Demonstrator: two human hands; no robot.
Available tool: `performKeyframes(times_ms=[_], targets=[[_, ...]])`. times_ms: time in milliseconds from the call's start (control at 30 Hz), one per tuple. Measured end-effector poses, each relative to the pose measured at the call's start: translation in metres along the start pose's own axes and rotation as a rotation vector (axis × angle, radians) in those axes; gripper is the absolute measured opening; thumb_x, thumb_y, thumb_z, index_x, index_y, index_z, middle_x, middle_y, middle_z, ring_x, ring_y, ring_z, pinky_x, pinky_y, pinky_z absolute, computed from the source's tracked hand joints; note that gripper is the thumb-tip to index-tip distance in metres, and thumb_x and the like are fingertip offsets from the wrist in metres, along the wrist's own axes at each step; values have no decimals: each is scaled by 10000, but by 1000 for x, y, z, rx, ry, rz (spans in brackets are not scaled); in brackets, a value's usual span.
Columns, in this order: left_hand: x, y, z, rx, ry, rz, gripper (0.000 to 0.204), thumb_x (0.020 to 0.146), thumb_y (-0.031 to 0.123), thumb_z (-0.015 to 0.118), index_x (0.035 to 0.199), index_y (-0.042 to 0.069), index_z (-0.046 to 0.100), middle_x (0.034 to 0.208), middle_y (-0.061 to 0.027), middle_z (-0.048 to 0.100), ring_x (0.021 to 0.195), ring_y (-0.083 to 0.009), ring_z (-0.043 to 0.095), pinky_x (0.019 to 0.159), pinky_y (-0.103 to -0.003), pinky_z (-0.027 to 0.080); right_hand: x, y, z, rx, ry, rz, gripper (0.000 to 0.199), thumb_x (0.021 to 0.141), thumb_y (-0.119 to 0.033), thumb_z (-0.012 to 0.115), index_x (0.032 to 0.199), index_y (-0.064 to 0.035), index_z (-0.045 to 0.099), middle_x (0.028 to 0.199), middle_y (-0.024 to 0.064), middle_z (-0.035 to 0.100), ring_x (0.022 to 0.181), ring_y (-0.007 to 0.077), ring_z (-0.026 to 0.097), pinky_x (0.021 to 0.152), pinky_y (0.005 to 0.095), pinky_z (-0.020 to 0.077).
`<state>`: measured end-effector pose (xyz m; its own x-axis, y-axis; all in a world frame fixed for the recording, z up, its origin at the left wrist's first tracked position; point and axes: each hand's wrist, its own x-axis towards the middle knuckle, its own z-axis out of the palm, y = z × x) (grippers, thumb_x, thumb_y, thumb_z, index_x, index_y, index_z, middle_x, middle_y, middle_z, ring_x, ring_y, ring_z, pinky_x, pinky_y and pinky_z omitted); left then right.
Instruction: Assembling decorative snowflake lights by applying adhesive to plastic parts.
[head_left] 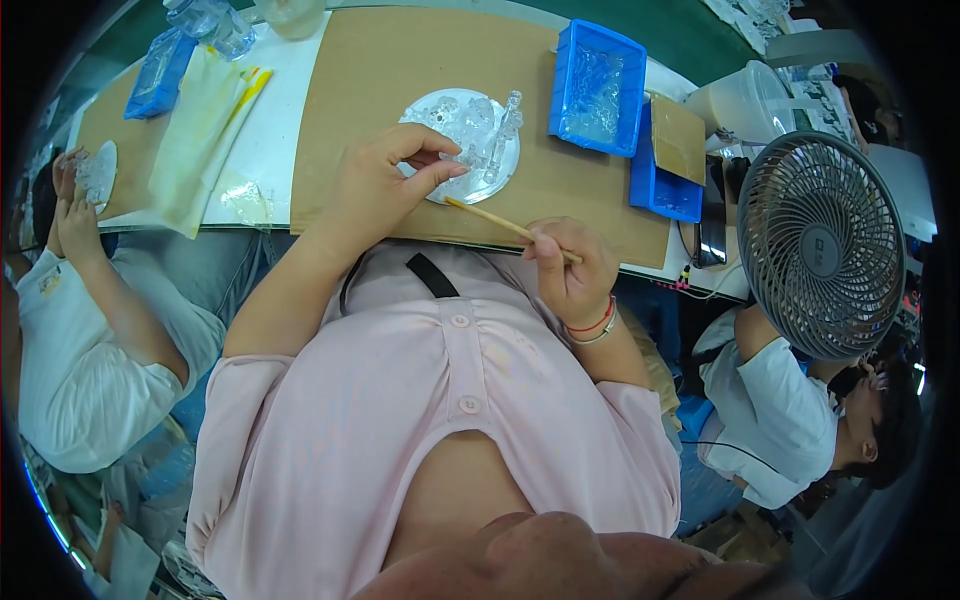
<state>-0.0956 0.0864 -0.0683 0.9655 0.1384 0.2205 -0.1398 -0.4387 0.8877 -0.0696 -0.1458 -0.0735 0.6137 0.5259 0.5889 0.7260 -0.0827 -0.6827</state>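
In front of me, a round white plate (510,171) carries a heap of clear, glassy pieces (462,122). One longer clear piece (505,125) lies along the plate's right side. Over the plate's left part is my left hand (400,172), thumb and fingertips brought together in a pinch. Whatever they hold is too small and transparent to make out. My right hand (572,262), near the table's front edge, grips a thin wooden stick (495,217). The stick's yellowish tip points left, toward the near rim of the plate and my left fingers.
Brown board (350,80) covers the table. To the right stand a blue bin (600,85) holding clear pieces, another blue bin (665,190) with cardboard on it, and a fan (822,250). Pale plastic sheeting (205,140) lies left. People sit on both sides.
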Motion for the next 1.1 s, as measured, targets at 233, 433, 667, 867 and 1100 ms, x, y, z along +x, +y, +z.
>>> performKeyframes(times_ms=[233, 433, 667, 867, 1100], targets=[[2, 0, -3, 29, -32, 19, 171, 758, 77, 767, 902, 25, 690, 864, -59, 686, 747, -137, 634, 687, -255, 503, -12, 7, -7, -10, 123, 242, 75, 904, -55, 601, 858, -23, 550, 722, 102, 654, 569, 196, 621, 528, 289, 483], [2, 9, -5, 101, -41, -19, 169, 758, 76, 765, 904, 30, 695, 849, -58, 689, 752, -136, 635, 688, -257, 498, -7, 20, -25, -90, 271, 316, 125, 977, -116, 513, 921, -5, 517, 747, 117, 647, 564, 109, 574, 538, 213, 469], [7, 8, -9, 64, -40, -48, 139, 761, 56, 754, 892, 31, 712, 830, -60, 696, 767, -136, 639, 708, -258, 496, -25, 18, -36, -76, 278, 176, 144, 959, -121, 531, 890, 0, 566, 696, 117, 609, 543, 148, 572, 513, 247, 448], [69, -6, -33, -100, 128, -254, 120, 799, 29, 711, 915, -1, 704, 851, -67, 707, 775, -113, 647, 724, -241, 507, -33, 30, -51, -262, 220, -263, 227, 980, -225, 501, 950, -13, 574, 743, 126, 618, 588, 242, 587, 522, 337, 465], [233, -64, -58, 366, 443, 43, 201, 837, 191, 699, 938, 18, 705, 769, -75, 700, 734, -131, 665, 696, -248, 508, -37, 39, -43, -301, 39, -269, 245, 931, -210, 557, 1133, -71, 545, 980, 143, 644, 702, 270, 619, 579, 370, 498]])
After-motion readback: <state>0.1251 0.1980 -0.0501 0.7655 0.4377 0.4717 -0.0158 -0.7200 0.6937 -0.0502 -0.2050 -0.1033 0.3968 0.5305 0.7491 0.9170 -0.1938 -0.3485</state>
